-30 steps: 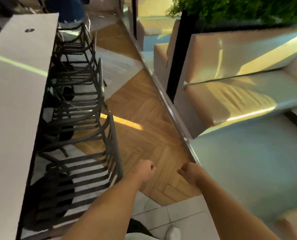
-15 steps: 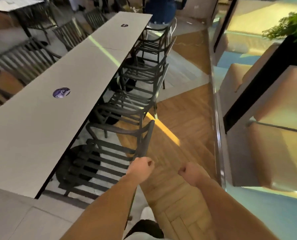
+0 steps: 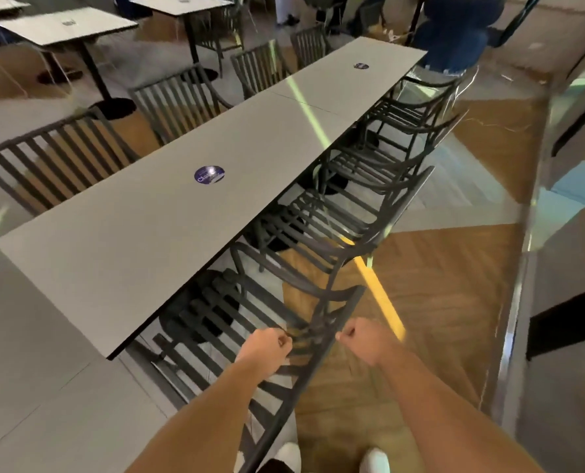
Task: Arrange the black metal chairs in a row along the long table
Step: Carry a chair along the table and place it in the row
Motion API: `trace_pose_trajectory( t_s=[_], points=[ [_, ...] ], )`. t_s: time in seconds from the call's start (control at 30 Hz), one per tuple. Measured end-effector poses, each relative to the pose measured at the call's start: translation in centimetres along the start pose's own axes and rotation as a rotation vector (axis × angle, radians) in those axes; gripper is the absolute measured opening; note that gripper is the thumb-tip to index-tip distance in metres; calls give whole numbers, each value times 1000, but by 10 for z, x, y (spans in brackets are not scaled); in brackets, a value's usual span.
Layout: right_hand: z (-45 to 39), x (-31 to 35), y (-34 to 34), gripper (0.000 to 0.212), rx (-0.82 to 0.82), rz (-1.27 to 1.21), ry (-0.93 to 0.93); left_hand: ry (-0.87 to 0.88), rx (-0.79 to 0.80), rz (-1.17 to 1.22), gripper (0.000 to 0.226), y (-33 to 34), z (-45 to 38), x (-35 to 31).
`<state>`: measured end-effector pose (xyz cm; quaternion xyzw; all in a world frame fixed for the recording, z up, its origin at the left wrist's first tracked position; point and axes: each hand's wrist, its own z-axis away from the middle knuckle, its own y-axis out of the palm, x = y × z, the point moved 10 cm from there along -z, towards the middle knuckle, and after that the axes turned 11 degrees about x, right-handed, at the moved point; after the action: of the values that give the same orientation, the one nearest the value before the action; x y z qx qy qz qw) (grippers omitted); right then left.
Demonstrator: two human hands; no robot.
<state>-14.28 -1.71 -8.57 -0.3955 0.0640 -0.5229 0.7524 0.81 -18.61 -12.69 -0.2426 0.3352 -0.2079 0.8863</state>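
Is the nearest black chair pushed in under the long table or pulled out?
Pushed in: the black slatted metal chair has its seat under the long grey table.

Small square tables behind; white shoes below.

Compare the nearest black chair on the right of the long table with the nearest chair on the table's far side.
The nearest chair shows its slatted seat, partly under the long table; the far-side chair shows mainly its upright slatted back. The near chair's back rail runs between the left hand and right hand; no hand is near the far-side chair. Both are dark, slatted metal.
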Motion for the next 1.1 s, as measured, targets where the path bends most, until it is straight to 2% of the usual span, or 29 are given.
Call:
trace_pose_trajectory(
  t_s=[0.23, 0.47, 0.57, 0.67, 0.8, 0.97, 1.1],
  points=[
    [-47, 38, -11, 27, 104, 157, -170, -125, -78, 128, 26, 8, 5, 32],
    [-72, 48, -24, 30, 213, 369, -329, -313, -235, 309, 28, 32, 28, 35],
    [-84, 39, -22, 39, 280, 463, -353, -392, -297, 418, 26, 55, 38, 34],
    [-94, 24, -8, 57, 369, 549, -372, -476, -350, 531, 22, 89, 56, 38],
    [-103, 22, 14, 75, 368, 738, -477, -551, -398, 574, 34, 123, 81, 43],
    [-112, 33, 43, 59, 316, 952, -572, -582, -375, 523, 59, 145, 93, 59],
    [-121, 36, 51, 46, 341, 972, -578, -692, -270, 369, 52, 156, 95, 83]
  ],
)
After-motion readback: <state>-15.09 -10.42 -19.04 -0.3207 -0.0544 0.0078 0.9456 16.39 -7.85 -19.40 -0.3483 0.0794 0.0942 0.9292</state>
